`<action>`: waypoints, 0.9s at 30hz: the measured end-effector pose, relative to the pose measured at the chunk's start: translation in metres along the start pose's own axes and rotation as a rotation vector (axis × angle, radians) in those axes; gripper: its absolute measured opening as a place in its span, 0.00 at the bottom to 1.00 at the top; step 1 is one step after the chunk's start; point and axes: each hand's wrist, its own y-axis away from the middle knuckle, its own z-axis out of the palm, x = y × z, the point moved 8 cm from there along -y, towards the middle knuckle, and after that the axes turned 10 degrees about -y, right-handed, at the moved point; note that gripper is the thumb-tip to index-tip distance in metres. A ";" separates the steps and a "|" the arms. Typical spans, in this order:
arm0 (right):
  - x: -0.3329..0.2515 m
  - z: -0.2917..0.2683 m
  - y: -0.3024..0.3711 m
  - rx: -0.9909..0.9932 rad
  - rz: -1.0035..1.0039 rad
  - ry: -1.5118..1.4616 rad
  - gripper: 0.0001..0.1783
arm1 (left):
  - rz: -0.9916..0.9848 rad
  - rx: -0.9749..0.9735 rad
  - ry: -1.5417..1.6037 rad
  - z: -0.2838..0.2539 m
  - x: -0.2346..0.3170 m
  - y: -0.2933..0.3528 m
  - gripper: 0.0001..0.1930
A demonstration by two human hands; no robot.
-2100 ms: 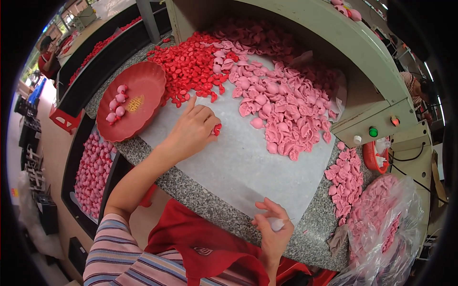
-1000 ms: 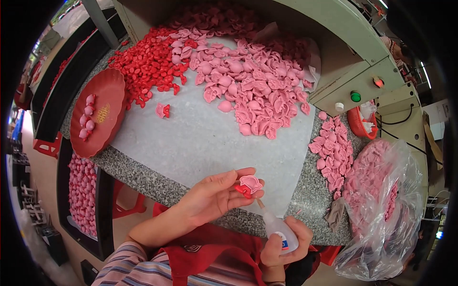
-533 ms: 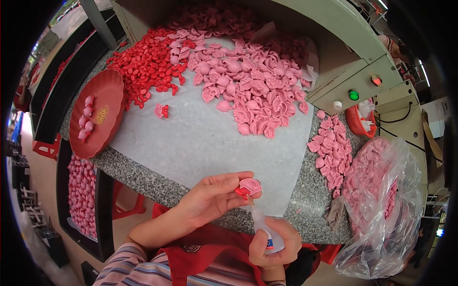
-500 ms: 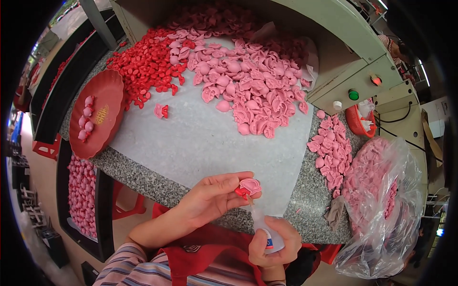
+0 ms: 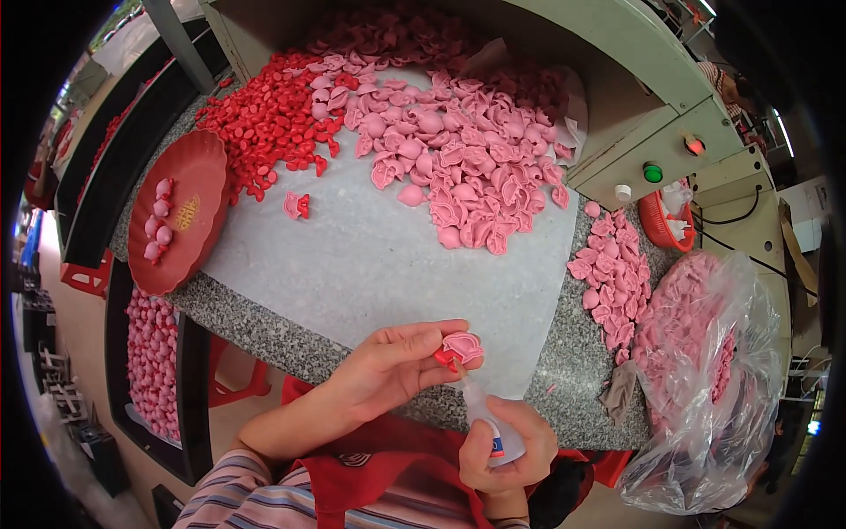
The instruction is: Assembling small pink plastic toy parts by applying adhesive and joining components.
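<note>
hands (image 5: 388, 370): 2 | glue bottle (image 5: 495, 430): 1 | red tray (image 5: 176, 212): 1 | plastic bag (image 5: 705, 388): 1

clear plastic bag (image 5: 705, 414) of pink pieces at right, labelled white squeeze bottle (image 5: 495, 429) below

Red tray (image 5: 176, 212) (left), clear bag (image 5: 714, 379) right

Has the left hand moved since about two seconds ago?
Yes. The left hand left the middle of the white sheet and came to the near counter edge, holding a pink piece.
</note>
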 end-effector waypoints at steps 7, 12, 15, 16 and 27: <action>0.000 0.001 0.000 -0.001 -0.008 -0.011 0.13 | -0.018 -0.033 0.005 0.002 -0.002 0.000 0.19; -0.002 0.000 -0.002 0.000 -0.031 -0.001 0.12 | -0.029 -0.029 -0.003 0.002 -0.003 0.000 0.20; 0.001 -0.003 0.007 -0.024 0.142 0.033 0.11 | -0.026 -0.033 0.003 0.002 -0.003 0.000 0.20; 0.001 -0.003 0.006 -0.024 0.141 0.033 0.11 | -0.025 -0.032 0.005 0.002 -0.003 0.000 0.20; -0.004 -0.003 -0.002 0.040 -0.061 -0.011 0.11 | -0.042 -0.040 0.004 0.005 -0.003 0.000 0.20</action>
